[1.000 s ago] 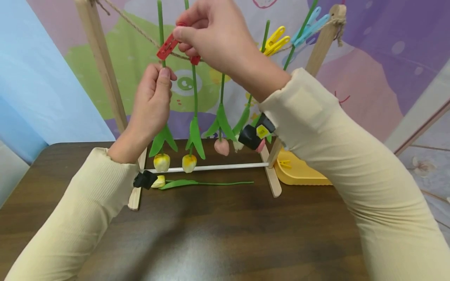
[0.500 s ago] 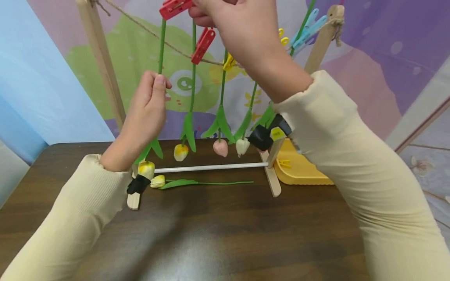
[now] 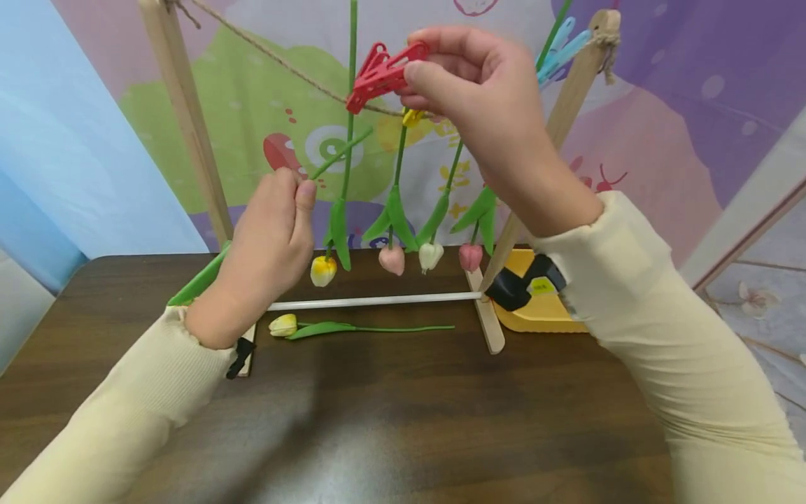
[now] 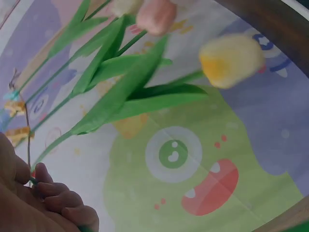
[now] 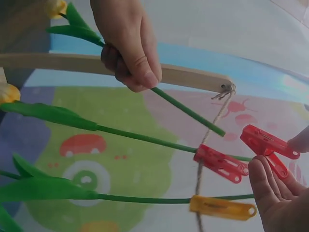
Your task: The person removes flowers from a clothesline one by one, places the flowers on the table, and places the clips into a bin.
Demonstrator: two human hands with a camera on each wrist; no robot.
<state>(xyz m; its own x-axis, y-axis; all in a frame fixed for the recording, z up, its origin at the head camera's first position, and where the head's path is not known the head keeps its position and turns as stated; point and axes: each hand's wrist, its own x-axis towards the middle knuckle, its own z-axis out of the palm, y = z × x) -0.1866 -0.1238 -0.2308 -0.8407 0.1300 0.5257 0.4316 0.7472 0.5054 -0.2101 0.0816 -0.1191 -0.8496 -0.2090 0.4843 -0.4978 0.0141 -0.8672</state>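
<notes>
My left hand (image 3: 261,255) grips the stem of an artificial yellow tulip (image 5: 188,112); the stem's free end points up to the right, clear of the rope. In the right wrist view its bloom shows at the top left. My right hand (image 3: 497,105) pinches a red clothespin (image 5: 264,139) beside the rope (image 3: 271,59). Another red clothespin (image 5: 222,164) clips a yellow tulip (image 3: 324,271) upside down to that rope. Farther right hang a peach tulip (image 3: 392,260), a white tulip (image 3: 431,257) and a pink tulip (image 3: 470,257).
Wooden posts (image 3: 189,119) hold up the rope, joined low down by a white rod (image 3: 378,301). A loose yellow tulip (image 3: 283,325) lies on the brown table (image 3: 403,420). A yellow tray (image 3: 535,318) stands behind the right post. Blue clothespins (image 3: 560,56) hang near that post.
My right hand has pulled the red clothespin off the held tulip's stem and moved right. My left hand has lowered, tilting the stem away from the rope.
</notes>
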